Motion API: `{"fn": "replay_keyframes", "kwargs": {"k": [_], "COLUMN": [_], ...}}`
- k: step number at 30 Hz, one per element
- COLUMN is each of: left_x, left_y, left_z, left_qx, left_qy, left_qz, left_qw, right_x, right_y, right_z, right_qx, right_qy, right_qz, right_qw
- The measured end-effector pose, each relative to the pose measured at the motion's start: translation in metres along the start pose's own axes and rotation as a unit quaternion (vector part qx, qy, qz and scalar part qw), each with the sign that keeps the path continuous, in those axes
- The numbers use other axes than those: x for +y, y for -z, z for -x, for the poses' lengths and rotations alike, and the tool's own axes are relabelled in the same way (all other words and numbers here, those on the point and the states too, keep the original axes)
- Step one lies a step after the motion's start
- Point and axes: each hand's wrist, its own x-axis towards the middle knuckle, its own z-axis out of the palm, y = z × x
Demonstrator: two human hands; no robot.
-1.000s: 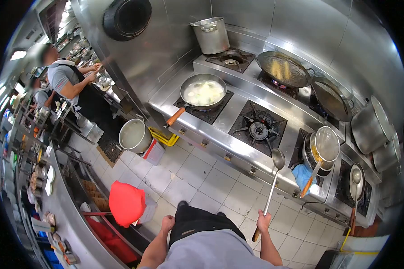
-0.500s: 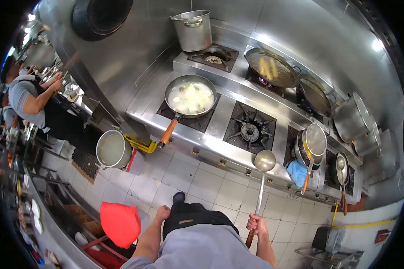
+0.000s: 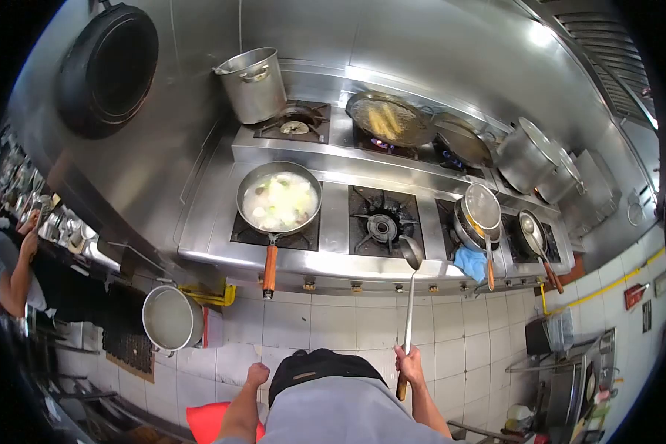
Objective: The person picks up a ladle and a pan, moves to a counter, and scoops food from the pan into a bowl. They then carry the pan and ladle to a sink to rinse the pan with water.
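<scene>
My right hand (image 3: 408, 364) grips the wooden end of a long metal ladle (image 3: 409, 311), whose bowl hangs at the stove's front edge, by a bare burner (image 3: 382, 228). My left hand (image 3: 257, 374) is curled closed beside my waist; whether anything is inside cannot be seen. Ahead of it, a wooden-handled pan (image 3: 271, 271) sits on the front left burner with pale pieces in cloudy liquid. Behind, a dark wok (image 3: 360, 111) holds long yellow pieces in bubbling oil over a blue flame.
A tall pot (image 3: 253, 92) stands at the back left. Strainer (image 3: 483, 206), blue cloth (image 3: 471, 263) and large pots (image 3: 525, 159) are on the right. A bucket (image 3: 172, 318) and red item (image 3: 209, 422) are at left. Another person's arm (image 3: 15, 277) shows far left.
The view has turned and shifted, so the stove appears further left. The ladle's bowl has tilted and now lies closer to the bare burner. My left hand stays closed by my waist.
</scene>
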Motion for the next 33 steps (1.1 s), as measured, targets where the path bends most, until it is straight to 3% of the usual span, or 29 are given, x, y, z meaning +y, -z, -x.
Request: {"fn": "replay_keyframes", "kwargs": {"k": [2, 5, 9, 11, 14, 16, 21, 23, 24, 26, 27, 29, 33], "left_x": [-0.009, -0.037, -0.022, -0.03, -0.031, -0.024, -0.005, 0.0, 0.026, 0.035, 0.039, 0.047, 0.08], "left_y": [0.006, -0.007, 0.001, -0.012, -0.017, -0.014, -0.011, -0.012, -0.003, -0.011, -0.015, -0.021, -0.025], "left_z": [-0.005, -0.018, -0.003, -0.005, 0.005, 0.011, 0.025, 0.029, 0.044, 0.047, 0.05, 0.057, 0.082], "left_qx": [-0.013, -0.013, -0.041, -0.03, 0.022, -0.022, -0.043, -0.05, -0.011, -0.008, -0.004, -0.002, -0.028], "left_qy": [0.106, 0.106, 0.103, 0.112, 0.059, 0.112, 0.134, 0.053, 0.089, 0.081, 0.066, 0.055, 0.065], "left_qz": [0.065, 0.093, 0.094, 0.11, 0.116, 0.1, 0.065, 0.022, 0.057, 0.062, 0.065, 0.067, 0.05], "left_qw": [0.992, 0.99, 0.989, 0.987, 0.991, 0.988, 0.988, 0.997, 0.994, 0.995, 0.996, 0.996, 0.996], "right_x": [-0.007, -0.008, 0.004, 0.006, 0.011, 0.007, -0.004, -0.005, -0.006, -0.007, -0.006, -0.003, 0.014], "right_y": [-0.005, -0.009, -0.015, -0.017, -0.019, -0.017, 0.0, 0.008, 0.014, 0.027, 0.034, 0.048, 0.063], "right_z": [0.005, 0.009, 0.01, 0.009, 0.006, 0.006, 0.002, 0.002, 0.003, 0.006, 0.007, 0.006, -0.013], "right_qx": [0.012, 0.008, 0.005, -0.01, -0.007, -0.019, -0.033, -0.039, -0.044, -0.153, -0.157, -0.295, -0.35], "right_qy": [-0.021, -0.044, -0.042, -0.056, -0.038, -0.033, -0.028, -0.028, -0.032, -0.105, -0.109, -0.158, -0.216], "right_qz": [0.045, 0.051, 0.039, 0.047, 0.038, 0.018, 0.005, 0.023, 0.024, -0.15, -0.148, -0.355, -0.449], "right_qw": [0.999, 0.998, 0.998, 0.997, 0.999, 0.999, 0.999, 0.999, 0.998, 0.971, 0.97, 0.873, 0.793]}}
